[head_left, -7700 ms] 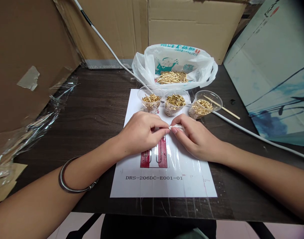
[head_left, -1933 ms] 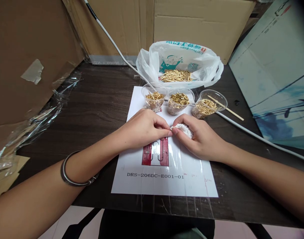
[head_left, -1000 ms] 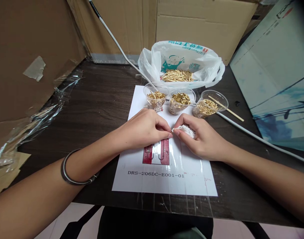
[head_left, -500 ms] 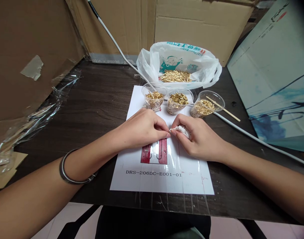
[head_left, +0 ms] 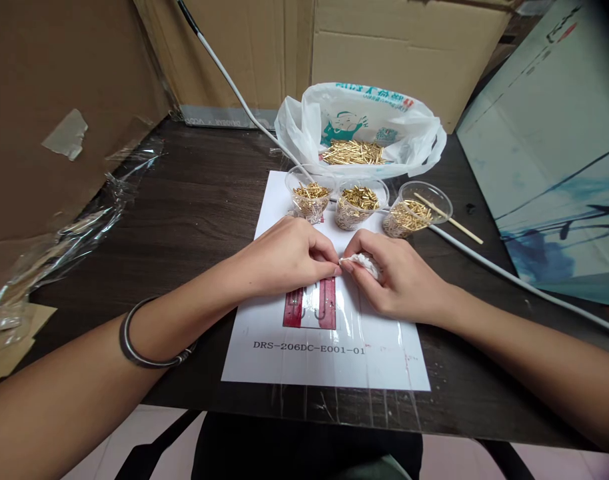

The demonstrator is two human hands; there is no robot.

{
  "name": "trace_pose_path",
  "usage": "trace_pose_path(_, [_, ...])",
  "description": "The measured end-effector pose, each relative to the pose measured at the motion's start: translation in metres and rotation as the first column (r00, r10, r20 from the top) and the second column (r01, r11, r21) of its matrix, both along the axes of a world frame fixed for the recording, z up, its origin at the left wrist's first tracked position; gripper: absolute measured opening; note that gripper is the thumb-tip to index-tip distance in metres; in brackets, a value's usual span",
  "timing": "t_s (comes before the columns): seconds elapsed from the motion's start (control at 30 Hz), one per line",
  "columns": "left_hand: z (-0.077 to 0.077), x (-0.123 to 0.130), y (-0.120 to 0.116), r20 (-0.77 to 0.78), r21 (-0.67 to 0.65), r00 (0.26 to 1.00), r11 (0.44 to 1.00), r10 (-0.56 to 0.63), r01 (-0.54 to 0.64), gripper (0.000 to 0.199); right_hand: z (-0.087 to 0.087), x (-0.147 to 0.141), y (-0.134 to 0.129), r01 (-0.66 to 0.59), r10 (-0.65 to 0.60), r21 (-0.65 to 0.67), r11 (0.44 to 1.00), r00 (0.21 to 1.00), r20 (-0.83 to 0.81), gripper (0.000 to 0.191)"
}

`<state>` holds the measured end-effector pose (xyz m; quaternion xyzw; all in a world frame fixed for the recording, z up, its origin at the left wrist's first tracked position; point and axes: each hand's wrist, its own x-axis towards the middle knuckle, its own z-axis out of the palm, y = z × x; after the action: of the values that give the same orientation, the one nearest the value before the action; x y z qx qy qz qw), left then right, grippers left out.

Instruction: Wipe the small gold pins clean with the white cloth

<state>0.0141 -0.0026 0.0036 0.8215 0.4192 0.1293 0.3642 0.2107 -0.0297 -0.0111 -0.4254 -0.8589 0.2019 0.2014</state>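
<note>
The right hand pinched a crumpled white wad between thumb and forefinger, above the printed sheet on the worktop. The left hand had its thumb and forefinger close together at the wad's tip; whether they gripped anything could not be told. Just beyond stood three clear cups of small gold-coloured pieces, and behind them an open plastic bag held more.
</note>
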Motion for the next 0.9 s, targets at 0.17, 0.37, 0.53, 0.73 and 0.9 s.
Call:
trace_pose_path(0.17, [-0.0018,-0.0006,0.0004,-0.003,-0.006,1.0,1.0,-0.005,0.005,0.02,-0.001,-0.0004,-0.0005,-0.008,0.008,0.013,1.0,1.0,0.012,0.006])
trace_pose_path(0.37, [-0.0016,-0.0015,0.0012,0.0,-0.006,1.0,1.0,-0.01,0.01,0.021,-0.0005,-0.0004,0.0016,-0.023,0.023,0.005,1.0,1.0,0.016,0.004])
trace_pose_path(0.53, [-0.0011,-0.0004,0.0011,0.018,-0.014,1.0,1.0,-0.001,0.001,0.019,-0.0009,0.0005,0.0018,-0.019,0.019,0.0,1.0,1.0,0.01,0.004])
trace_pose_path(0.73, [0.0001,-0.0006,0.0015,0.026,-0.013,0.999,1.0,-0.021,0.021,0.02,-0.0019,-0.0004,0.0013,-0.008,0.008,-0.021,1.0,1.0,0.016,0.009])
trace_pose_path(0.9, [0.0001,-0.0021,0.0023,0.024,-0.005,0.999,0.999,-0.041,0.041,0.018,-0.0017,-0.0004,0.0015,0.007,-0.006,-0.037,0.999,0.999,0.044,0.012])
